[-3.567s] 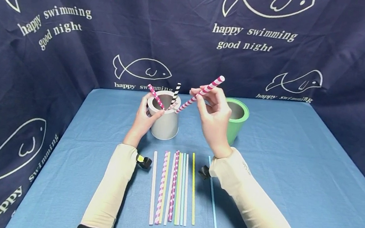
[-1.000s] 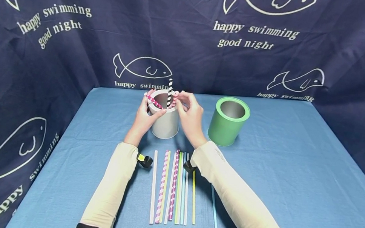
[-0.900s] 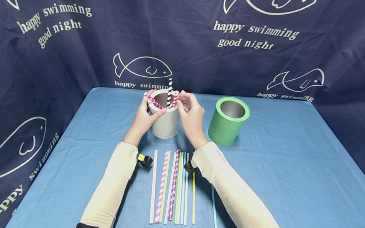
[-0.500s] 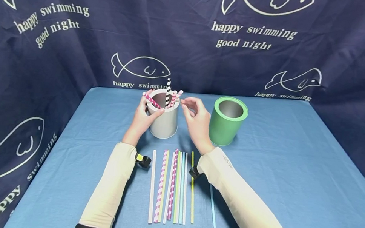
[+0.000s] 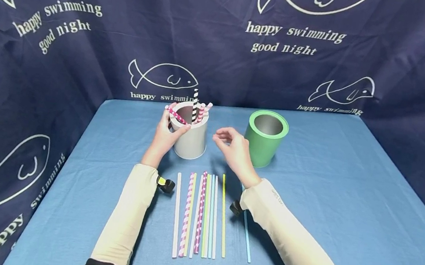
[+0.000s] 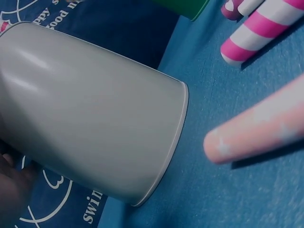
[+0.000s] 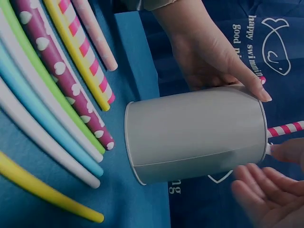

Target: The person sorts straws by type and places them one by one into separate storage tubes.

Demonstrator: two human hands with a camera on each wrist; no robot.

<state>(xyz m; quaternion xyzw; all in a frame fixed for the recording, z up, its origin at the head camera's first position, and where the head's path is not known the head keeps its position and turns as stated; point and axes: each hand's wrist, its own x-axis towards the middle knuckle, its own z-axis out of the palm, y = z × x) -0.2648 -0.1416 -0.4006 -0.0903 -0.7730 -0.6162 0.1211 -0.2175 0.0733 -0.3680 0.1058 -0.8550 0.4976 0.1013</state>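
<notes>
My left hand [image 5: 163, 139] grips the pale grey can [image 5: 191, 144] near its rim, thumb at the front, fingers around the far left side. Paper straws lean inside the can: a magenta dotted straw [image 5: 177, 116], a black-and-white striped straw [image 5: 195, 99], a pink-and-white striped straw [image 5: 200, 112] and a paler pink straw [image 5: 209, 106] at the right rim. Between the two cans hovers my right hand [image 5: 237, 151], fingers loosely bent and holding nothing. In the right wrist view its fingers [image 7: 259, 183] lie close by the grey can's rim.
A green can [image 5: 261, 149] stands to the right, behind the right hand. Several straws lie side by side on the blue cloth [image 5: 321, 185] in front, among them a purple heart straw [image 5: 199, 219] and a yellow straw [image 5: 223, 222]. A blue straw [image 5: 246, 238] lies apart, partly under the right forearm.
My right hand has lowered the pink-and-white striped straw into the grey can, let go of it and drawn away to the right. The left hand has kept its grip on the can.
</notes>
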